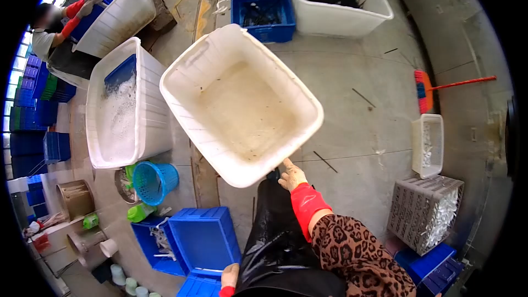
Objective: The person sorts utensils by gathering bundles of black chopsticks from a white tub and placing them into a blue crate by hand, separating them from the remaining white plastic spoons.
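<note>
My right hand (291, 176), in a pale glove with a red cuff, is just below the near corner of a large white tub (308, 132). Its fingers are apart and nothing is in them; I cannot tell whether a fingertip touches the rim. Murky, shallow water with dark specks appears inside the tub. Low in the view, my left hand (230, 276) has its fingers curled at the lower right corner of a blue crate (202, 237). That crate overlaps another blue crate (144, 245) containing whitish strips.
Foamy water fills a white tub (151, 104) on the left, near a blue basket (157, 183). Another person (60, 38) stands beyond it. A blue bin (263, 36) and a white tub (341, 25) hold dark material. A broom (423, 91) and grey crate (415, 209) line the right.
</note>
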Action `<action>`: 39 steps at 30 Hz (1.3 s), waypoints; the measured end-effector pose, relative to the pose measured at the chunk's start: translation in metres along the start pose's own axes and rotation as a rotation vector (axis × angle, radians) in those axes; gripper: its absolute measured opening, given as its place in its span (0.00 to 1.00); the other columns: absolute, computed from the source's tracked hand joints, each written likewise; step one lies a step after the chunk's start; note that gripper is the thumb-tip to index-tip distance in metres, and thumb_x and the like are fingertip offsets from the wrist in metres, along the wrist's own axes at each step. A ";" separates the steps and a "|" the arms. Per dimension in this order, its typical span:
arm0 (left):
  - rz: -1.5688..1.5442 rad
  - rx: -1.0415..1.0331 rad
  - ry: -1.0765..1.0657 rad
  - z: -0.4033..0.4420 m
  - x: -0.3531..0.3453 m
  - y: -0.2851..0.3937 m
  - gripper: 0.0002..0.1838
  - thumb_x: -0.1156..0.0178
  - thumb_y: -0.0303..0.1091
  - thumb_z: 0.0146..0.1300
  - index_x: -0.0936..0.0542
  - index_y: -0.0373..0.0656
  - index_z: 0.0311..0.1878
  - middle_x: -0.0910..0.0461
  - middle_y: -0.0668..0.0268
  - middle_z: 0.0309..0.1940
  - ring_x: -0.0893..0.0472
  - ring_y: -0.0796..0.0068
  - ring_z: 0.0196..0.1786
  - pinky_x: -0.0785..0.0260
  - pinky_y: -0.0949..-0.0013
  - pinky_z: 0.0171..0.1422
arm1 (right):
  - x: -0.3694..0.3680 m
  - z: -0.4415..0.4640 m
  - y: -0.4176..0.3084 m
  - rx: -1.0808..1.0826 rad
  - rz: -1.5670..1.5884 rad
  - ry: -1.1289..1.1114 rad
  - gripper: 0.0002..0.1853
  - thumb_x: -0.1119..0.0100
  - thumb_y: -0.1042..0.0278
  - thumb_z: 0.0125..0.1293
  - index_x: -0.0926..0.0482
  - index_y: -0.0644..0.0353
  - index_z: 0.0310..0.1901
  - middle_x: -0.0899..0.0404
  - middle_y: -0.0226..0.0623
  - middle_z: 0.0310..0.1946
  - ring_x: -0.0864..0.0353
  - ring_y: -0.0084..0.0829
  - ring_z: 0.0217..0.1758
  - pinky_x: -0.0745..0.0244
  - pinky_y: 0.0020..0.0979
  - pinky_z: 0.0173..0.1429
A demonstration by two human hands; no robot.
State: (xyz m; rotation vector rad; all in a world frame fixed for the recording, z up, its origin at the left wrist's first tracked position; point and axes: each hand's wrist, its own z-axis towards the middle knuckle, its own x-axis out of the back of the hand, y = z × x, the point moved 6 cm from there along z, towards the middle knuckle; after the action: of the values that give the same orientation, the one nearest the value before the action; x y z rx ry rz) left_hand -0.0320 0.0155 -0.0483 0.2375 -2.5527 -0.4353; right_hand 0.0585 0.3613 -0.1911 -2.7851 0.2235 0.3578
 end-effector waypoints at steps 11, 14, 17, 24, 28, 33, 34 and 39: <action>-0.485 0.276 0.109 0.047 0.018 0.086 0.16 0.51 0.42 0.53 0.27 0.38 0.36 0.25 0.62 0.24 0.27 0.74 0.24 0.36 0.72 0.25 | -0.021 -0.005 -0.021 0.027 -0.020 0.214 0.15 0.48 0.74 0.47 0.30 0.69 0.39 0.28 0.46 0.33 0.26 0.40 0.34 0.29 0.39 0.38; -0.597 0.291 0.087 0.105 0.022 0.134 0.21 0.52 0.46 0.53 0.30 0.37 0.41 0.25 0.60 0.28 0.26 0.71 0.26 0.35 0.71 0.27 | -0.025 -0.029 -0.075 0.400 -0.146 0.248 0.15 0.43 0.71 0.41 0.28 0.71 0.31 0.26 0.39 0.23 0.28 0.30 0.21 0.34 0.28 0.23; -0.854 0.103 0.070 0.137 0.018 0.214 0.28 0.54 0.54 0.53 0.33 0.38 0.48 0.27 0.56 0.40 0.26 0.64 0.40 0.33 0.61 0.40 | -0.031 -0.042 -0.135 0.548 -0.361 0.252 0.16 0.43 0.68 0.39 0.27 0.69 0.31 0.27 0.37 0.21 0.29 0.29 0.20 0.34 0.28 0.22; -0.860 0.046 -0.136 0.158 -0.021 0.281 0.24 0.52 0.47 0.55 0.35 0.39 0.50 0.30 0.56 0.44 0.28 0.58 0.43 0.33 0.56 0.44 | -0.047 -0.095 -0.225 0.557 -0.482 0.232 0.14 0.42 0.67 0.40 0.28 0.65 0.30 0.31 0.31 0.18 0.33 0.22 0.16 0.37 0.23 0.18; -0.859 0.353 -0.248 0.143 -0.089 0.270 0.20 0.51 0.39 0.54 0.34 0.40 0.48 0.29 0.55 0.38 0.27 0.57 0.40 0.33 0.51 0.43 | -0.022 -0.117 -0.267 0.560 -0.766 0.235 0.17 0.43 0.60 0.39 0.27 0.64 0.29 0.30 0.33 0.17 0.32 0.25 0.17 0.36 0.26 0.21; -0.850 0.310 -0.333 0.115 -0.183 0.320 0.17 0.51 0.36 0.53 0.32 0.39 0.44 0.29 0.55 0.39 0.27 0.60 0.39 0.34 0.51 0.42 | 0.047 -0.157 -0.343 0.557 -0.872 0.363 0.20 0.44 0.53 0.38 0.28 0.64 0.27 0.30 0.37 0.15 0.30 0.29 0.18 0.34 0.29 0.25; -0.842 0.277 -0.360 0.109 -0.194 0.330 0.17 0.51 0.36 0.53 0.32 0.38 0.45 0.29 0.55 0.39 0.27 0.60 0.40 0.34 0.52 0.42 | 0.062 -0.163 -0.349 0.596 -0.869 0.401 0.20 0.44 0.53 0.39 0.28 0.64 0.27 0.30 0.37 0.15 0.30 0.29 0.18 0.34 0.29 0.24; -0.650 0.224 -0.455 0.072 -0.237 0.404 0.21 0.49 0.38 0.51 0.33 0.32 0.45 0.27 0.54 0.37 0.25 0.61 0.39 0.31 0.61 0.42 | 0.110 -0.191 -0.388 0.653 -0.729 0.518 0.16 0.43 0.57 0.42 0.31 0.64 0.21 0.31 0.34 0.13 0.32 0.25 0.15 0.36 0.27 0.20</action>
State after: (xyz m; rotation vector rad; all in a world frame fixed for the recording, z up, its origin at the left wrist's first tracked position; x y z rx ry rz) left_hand 0.0962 0.4708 -0.0772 1.1897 -2.9230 -0.4753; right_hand 0.2805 0.6482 0.0694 -2.0583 -0.4729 -0.5251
